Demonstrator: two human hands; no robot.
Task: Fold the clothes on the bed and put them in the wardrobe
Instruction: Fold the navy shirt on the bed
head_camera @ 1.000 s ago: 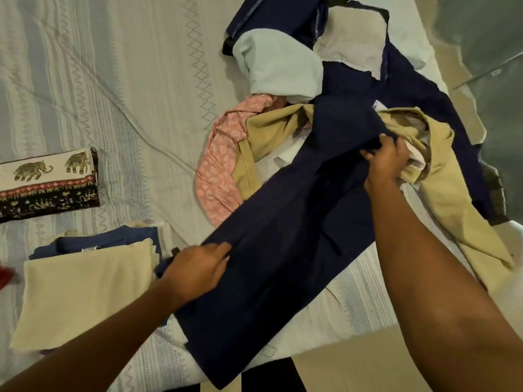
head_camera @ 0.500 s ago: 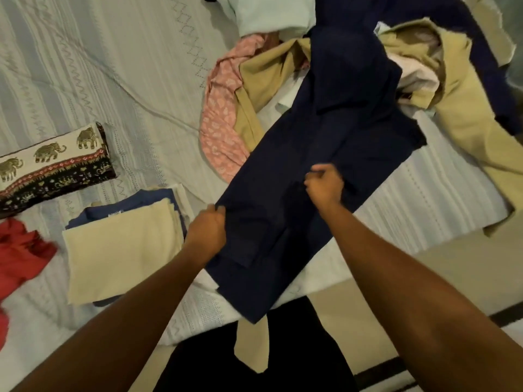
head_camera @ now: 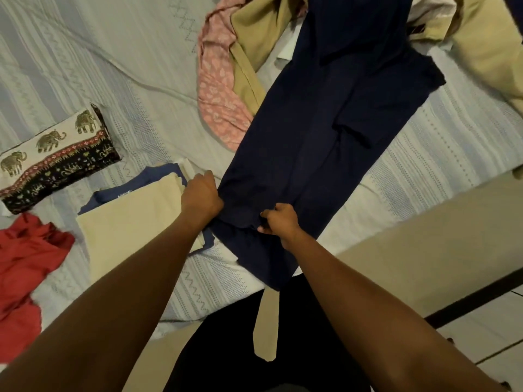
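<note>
A long navy garment [head_camera: 319, 142] lies stretched across the bed [head_camera: 127, 66], its near end hanging over the front edge. My left hand [head_camera: 202, 195] grips its left edge close to the near end. My right hand [head_camera: 278, 222] pinches the cloth a little to the right. Behind it lies a heap of unfolded clothes: a pink patterned piece [head_camera: 219, 89] and khaki pieces [head_camera: 254, 43]. A folded pile with a cream top layer [head_camera: 133, 224] over blue cloth sits just left of my left hand.
A folded elephant-print cloth [head_camera: 56, 157] lies at the left, and a red garment [head_camera: 25, 264] is crumpled at the near left. The bed's front edge runs diagonally, with beige floor [head_camera: 424, 250] to the right.
My right hand left the far part of the navy garment and came down to its near end, beside my left hand. The garment slid toward me and now lies straighter.
</note>
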